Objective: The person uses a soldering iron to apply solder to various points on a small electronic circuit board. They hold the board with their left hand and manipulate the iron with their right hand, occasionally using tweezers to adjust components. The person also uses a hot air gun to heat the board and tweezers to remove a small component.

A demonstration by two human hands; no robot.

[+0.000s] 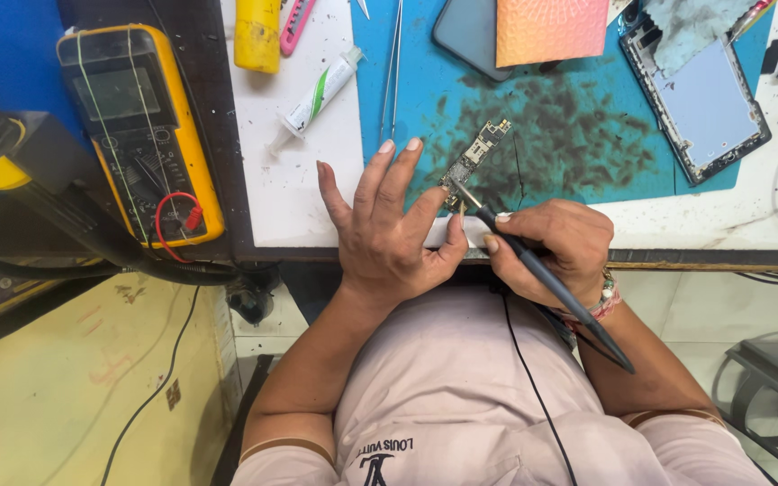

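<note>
Blue mat [578,135]: left hand [389,238] steadies circuit board [476,157], right hand [551,247] holds soldering iron [542,274].

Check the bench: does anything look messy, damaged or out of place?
Yes. The blue mat is smeared with dark residue around the circuit board. The opened phone at upper right lies askew, a dirty cloth draped over its top.

One head-worn camera looks steeply down from above, close over the surface [299,193]. It faces forward, with the wearer's lap at the bottom edge.
</note>
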